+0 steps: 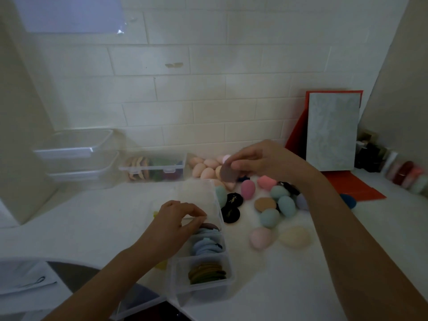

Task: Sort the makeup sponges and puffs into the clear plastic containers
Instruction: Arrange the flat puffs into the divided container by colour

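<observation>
White tabletop (92, 216) below a tiled wall; right hand (261, 161) fingers pinch a mauve flat puff (228, 173) above loose egg sponges (269, 217), far right of the clear divided container (230, 269); left hand (178, 221) fingers curl over its rim, gripping it.

Only markings are a small gold logo on the upper black puff (234, 199) and a fainter one on the lower black puff (230, 214), possibly a monogram, both too blurred to read.
</observation>
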### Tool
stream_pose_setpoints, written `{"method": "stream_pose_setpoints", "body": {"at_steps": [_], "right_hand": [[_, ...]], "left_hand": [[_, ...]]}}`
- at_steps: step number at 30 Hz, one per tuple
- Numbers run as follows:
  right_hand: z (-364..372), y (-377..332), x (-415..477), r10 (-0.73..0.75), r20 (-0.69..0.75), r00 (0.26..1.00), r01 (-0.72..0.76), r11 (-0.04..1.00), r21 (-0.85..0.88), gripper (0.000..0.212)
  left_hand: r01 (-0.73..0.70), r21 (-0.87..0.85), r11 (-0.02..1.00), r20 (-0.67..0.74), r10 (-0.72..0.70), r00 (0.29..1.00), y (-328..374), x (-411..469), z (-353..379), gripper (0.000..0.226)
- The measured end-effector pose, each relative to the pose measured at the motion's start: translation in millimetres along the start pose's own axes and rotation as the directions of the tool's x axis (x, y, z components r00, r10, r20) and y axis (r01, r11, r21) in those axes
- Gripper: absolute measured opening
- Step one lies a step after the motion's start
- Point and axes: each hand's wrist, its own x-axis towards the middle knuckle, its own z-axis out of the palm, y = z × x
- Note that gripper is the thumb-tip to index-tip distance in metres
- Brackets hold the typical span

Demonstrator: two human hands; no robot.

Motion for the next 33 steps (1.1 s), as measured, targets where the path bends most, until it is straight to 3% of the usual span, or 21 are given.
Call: {"method": "stream_pose_setpoints", "body": {"at_steps": [2, 5, 10, 15, 20, 22, 24, 28, 30, 33], "right_hand": [[11.8, -9.5, 1.7, -0.056, 0.041, 0.998, 0.059, 0.996, -0.074, 0.02], [33.8, -12.1, 5.0, -0.024, 0.057, 0.998, 0.034, 0.983, -0.18, 0.025], [77.7, -11.5, 10.6, -0.079, 0.131, 0.988, 0.111, 0.958, -0.264, 0.013], [98.8, 0.1, 16.5, -0.083, 0.217, 0.973, 0.163, 0.908, -0.385, 0.012], [84.6, 0.3, 17.0, -0.023, 0.315, 0.949, 0.138, 0.927, -0.348, 0.017], [69.9, 1.8, 17.9, -0.001, 0.234, 0.972, 0.07, 0.955, -0.288, 0.012], [51.0, 13.8, 24.4, 0.028, 0.021, 0.999, -0.021, 0.965, -0.26, 0.01], [20.7, 69.5, 44.1, 0.19, -0.393, 0.9, -0.329, 0.887, -0.325, 0.018], [15.2, 97.3, 49.3, 0.296, -0.443, 0.846, -0.447, 0.848, -0.286, 0.022], [13.6, 120.5, 56.9, 0.355, -0.387, 0.851, -0.493, 0.794, -0.356, 0.028]], "left_hand": [[0.017, -0.069, 0.997, -0.047, -0.02, 0.999, 0.5, -1.9, 1.2, 0.019], [0.052, -0.153, 0.987, -0.125, -0.071, 0.99, 2.1, -4.5, 2.5, 0.037], [0.07, -0.117, 0.991, -0.185, -0.091, 0.979, 5.3, -6.6, 3.6, 0.053], [0.016, -0.057, 0.998, -0.149, -0.024, 0.989, 6.5, -5.3, 1.2, 0.031], [0.016, 0.059, 0.998, -0.074, -0.011, 0.997, 9.7, 1.7, 0.6, 0.021], [-0.007, 0.088, 0.996, -0.017, 0.009, 1.0, 9.1, 5.5, -0.8, 0.02], [-0.054, 0.108, 0.993, 0.022, 0.052, 0.998, 8.3, 7.9, -1.8, 0.022], [-0.051, 0.118, 0.992, 0.074, 0.043, 0.996, 5.7, 11.2, -2.6, 0.02], [-0.052, 0.123, 0.991, 0.095, 0.041, 0.995, 4.4, 15.1, -2.0, 0.021], [-0.044, 0.118, 0.992, 0.093, 0.033, 0.995, 2.3, 21.9, 0.1, 0.02]]}}
